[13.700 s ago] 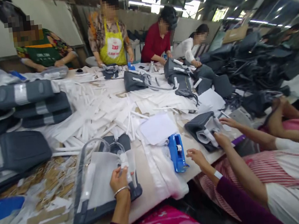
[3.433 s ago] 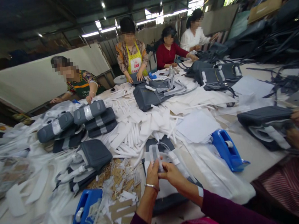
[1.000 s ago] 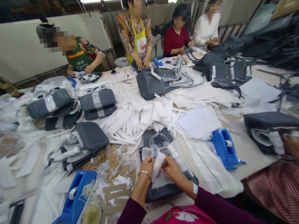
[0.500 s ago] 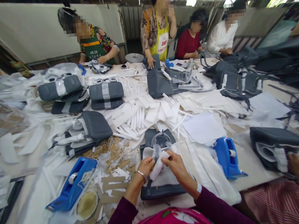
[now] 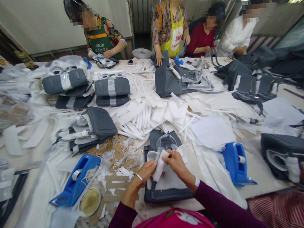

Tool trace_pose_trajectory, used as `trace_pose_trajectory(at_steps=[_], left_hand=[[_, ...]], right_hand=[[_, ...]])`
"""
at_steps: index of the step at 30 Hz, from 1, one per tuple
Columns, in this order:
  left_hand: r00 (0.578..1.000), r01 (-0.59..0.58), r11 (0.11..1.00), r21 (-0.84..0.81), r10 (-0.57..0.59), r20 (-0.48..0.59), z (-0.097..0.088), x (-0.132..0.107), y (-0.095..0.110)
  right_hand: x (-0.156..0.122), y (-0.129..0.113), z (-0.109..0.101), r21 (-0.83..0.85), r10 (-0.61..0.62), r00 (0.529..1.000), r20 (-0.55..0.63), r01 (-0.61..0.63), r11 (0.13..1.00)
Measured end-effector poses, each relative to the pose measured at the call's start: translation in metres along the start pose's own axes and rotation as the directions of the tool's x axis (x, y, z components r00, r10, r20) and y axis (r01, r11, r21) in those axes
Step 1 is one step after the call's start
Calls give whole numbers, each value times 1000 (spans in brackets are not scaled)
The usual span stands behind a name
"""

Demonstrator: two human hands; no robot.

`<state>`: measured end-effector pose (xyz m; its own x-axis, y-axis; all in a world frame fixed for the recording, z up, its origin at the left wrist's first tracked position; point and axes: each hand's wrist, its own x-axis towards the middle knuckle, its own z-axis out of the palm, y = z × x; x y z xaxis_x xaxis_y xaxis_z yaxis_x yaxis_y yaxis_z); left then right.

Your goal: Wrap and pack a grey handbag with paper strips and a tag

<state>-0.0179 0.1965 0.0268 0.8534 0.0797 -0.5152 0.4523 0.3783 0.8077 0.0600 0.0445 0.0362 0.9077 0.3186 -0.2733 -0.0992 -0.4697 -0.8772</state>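
Strip of white wrapping [image 5: 160, 169], probably light and soft, suits an edge grip: closed fingers of our left hand [image 5: 146, 171] and right hand [image 5: 177, 163] pinch it above the grey bag [image 5: 170, 194], near the front edge of the worktop [image 5: 256, 166].

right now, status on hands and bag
Left hand, right hand: both on white strip. Bag beneath. One dispenser left, another right, both off bag.

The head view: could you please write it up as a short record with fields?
Left hand: at the left edge of a white strip
Right hand: pinching the strip's upper end
Under the hands: dark grey bag
Left of bag: blue tape dispenser, brown cards
Right of bag: second blue tape dispenser
Far side: four people
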Motion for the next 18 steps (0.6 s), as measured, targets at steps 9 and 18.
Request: trace_pose_trajectory(at_steps=[9, 18], left_hand=[[984, 80, 993, 82, -92, 153, -2, -2, -15], [998, 50, 999, 21, -49, -30, 14, -5, -38]], right_hand=[[10, 7, 4, -20, 40, 999, 33, -39, 999], [12, 23, 9, -54, -9, 994, 104, 15, 998]])
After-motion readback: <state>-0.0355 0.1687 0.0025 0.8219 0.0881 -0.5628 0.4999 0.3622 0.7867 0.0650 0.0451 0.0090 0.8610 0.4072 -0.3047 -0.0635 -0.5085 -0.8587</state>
